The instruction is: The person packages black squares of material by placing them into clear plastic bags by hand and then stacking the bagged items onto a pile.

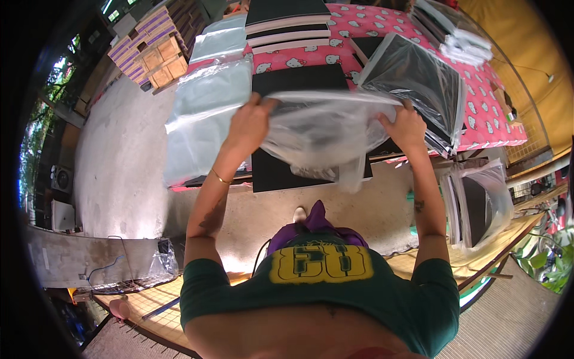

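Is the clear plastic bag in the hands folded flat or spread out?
Spread out: the left hand and right hand stretch the clear plastic bag wide.

clear plastic bag [326, 128] | thin, see-through, crinkled, glossy | stretched wide and held up by its top edge at both ends, loose lower part sagging to a hanging corner | centre of frame, slightly above the middle, over a flat black board [281, 173]
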